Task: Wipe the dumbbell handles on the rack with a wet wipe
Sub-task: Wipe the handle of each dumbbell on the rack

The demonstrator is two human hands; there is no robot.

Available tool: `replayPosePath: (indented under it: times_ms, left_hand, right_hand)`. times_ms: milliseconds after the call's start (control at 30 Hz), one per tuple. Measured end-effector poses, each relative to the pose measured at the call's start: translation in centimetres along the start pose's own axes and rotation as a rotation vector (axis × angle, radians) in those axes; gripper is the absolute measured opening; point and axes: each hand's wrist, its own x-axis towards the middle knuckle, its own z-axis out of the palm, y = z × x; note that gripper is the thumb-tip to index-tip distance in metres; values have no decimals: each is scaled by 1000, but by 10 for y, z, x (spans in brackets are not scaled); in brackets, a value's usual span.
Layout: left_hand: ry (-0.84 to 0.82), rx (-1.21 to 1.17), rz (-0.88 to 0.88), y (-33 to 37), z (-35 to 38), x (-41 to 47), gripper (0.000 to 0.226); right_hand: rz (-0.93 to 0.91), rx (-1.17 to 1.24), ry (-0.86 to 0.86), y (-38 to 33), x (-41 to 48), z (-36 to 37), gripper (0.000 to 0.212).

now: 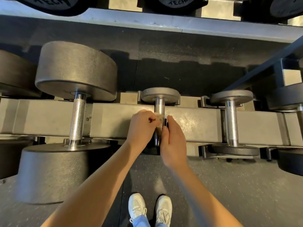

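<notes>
A small dumbbell lies across the grey rack beam (196, 123), its knurled steel handle (159, 108) running toward me. My left hand (142, 126) presses a crumpled wet wipe (158, 119) against the handle's left side, fingers closed on the wipe. On the handle's right side rests my right hand (173, 140), fingers together, thumb against the bar. Much of the handle's near half and the near plate is hidden by both hands. A large dumbbell with a long handle (77, 118) lies to the left, another small one with its handle (231, 125) to the right.
An upper rack shelf (147, 22) with black dumbbell heads runs across the top. More dumbbells sit at the far left and far right edges. Speckled rubber floor lies below the rack, with my white shoes (150, 208) on it.
</notes>
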Motion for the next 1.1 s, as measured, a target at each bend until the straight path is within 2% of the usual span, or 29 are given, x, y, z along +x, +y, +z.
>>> replayPosePath:
  times_ms: [100,167,233,333,467,567,767,967,1100]
  left_hand:
    - [-93,122,47,-4,-4,-6,9]
    - [-119,125,59,-1,-7,-4,9]
    - [-59,55,47,2,-6,2,9]
    - [93,-99,57,3,-2,10,27]
    - [103,-55,48,-1,5,5,21]
    - [43,50,13,-6,6,0,15]
    - [-223,172,-64,-10,-13,-15,10]
    - [-90,212,-42,-16,-65,-29,6]
    - [26,170,-88,-18,-119,-37,12]
  right_hand:
    - [11,22,6,1,-1,-1,46]
    - [5,8,7,1,-1,-1,51]
    - [1,-1,13,0,0,0,49]
    - [-3,16,20,-1,2,0,31]
    - [19,28,13,4,1,0,31]
    - [9,34,11,2,0,-1,26]
    - [-24,32,20,0,3,-1,27]
    - [-136,3,-60,-9,7,-9,25]
    - [-185,-4,-194,-53,23,-8,39]
